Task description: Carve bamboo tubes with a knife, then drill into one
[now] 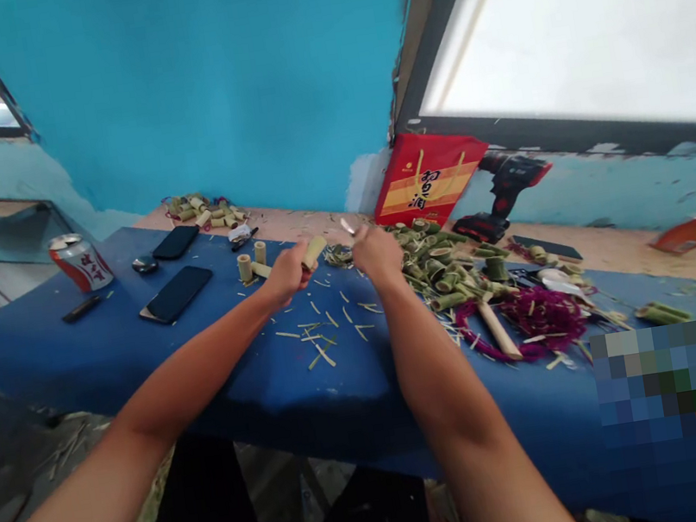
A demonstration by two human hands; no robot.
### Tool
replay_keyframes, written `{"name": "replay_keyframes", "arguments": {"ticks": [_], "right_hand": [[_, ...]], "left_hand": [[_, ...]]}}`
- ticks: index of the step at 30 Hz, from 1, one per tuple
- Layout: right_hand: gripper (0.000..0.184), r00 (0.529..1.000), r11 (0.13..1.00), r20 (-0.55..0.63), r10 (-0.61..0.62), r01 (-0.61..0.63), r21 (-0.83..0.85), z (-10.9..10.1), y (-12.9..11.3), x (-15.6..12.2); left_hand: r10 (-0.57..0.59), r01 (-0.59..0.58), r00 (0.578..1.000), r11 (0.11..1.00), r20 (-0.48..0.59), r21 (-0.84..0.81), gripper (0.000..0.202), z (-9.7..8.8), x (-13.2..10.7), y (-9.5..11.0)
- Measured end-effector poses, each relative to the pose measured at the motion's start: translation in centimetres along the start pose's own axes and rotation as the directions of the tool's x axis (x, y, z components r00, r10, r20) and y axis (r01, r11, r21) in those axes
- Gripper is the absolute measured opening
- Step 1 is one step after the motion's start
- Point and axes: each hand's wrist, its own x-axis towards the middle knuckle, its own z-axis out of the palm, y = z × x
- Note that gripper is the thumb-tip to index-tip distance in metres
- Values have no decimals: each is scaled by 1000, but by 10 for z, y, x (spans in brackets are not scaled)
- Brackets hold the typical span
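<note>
Over the middle of the blue tabletop (75, 363), my left hand (288, 273) has its fingers clamped on a piece of bamboo (315, 252), which pokes out beyond my thumb side, tilted up towards my other hand. My right hand (378, 253) is just across a gap from it, fingers closed round a small knife (347, 227); its bright blade points up and to the left, clear of the bamboo, and its handle is hidden in my grip.

Thin shavings (317, 342) lie scattered on the tabletop between my forearms. Just left of my left hand, two short tubes (245, 268) stand upright with another lying beside them. Farther left are a near phone (176, 294), a far phone (176, 242), a mouse (144, 265) and a can (80, 263). Near the wall (216, 80), a small heap (203, 212) of cut lengths sits on a pale board (300, 225).

Beside my right hand spreads a big pile (439, 258) of green cuttings, with a red bag (426, 184) upright behind it and a drill (501, 196) next to the bag. Nearer me, a pale stick (499, 331) lies across purple netting (543, 317). The lower right corner is blurred out, so I cannot tell what lies there.
</note>
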Motion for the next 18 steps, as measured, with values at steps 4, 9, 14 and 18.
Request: {"name": "replay_keyframes", "arguments": {"ticks": [4, 9, 14, 18], "right_hand": [[62, 999, 995, -12, 33, -32, 96, -3, 17, 11], [66, 971, 964, -16, -240, 240, 113, 2, -12, -16], [64, 925, 923, 62, -376, 379, -68, 3, -33, -42], [62, 925, 918, 63, -375, 380, -113, 3, -35, -44]], "left_hand": [[20, -19, 1000, 996, -4, 83, 61, -1, -1, 0], [13, -13, 1000, 1000, -27, 13, 57, -8, 1, 7], [43, -40, 992, 999, -117, 22, 57, -3, 0, 9], [30, -29, 991, 1000, -130, 12, 58, 1, -4, 10]]}}
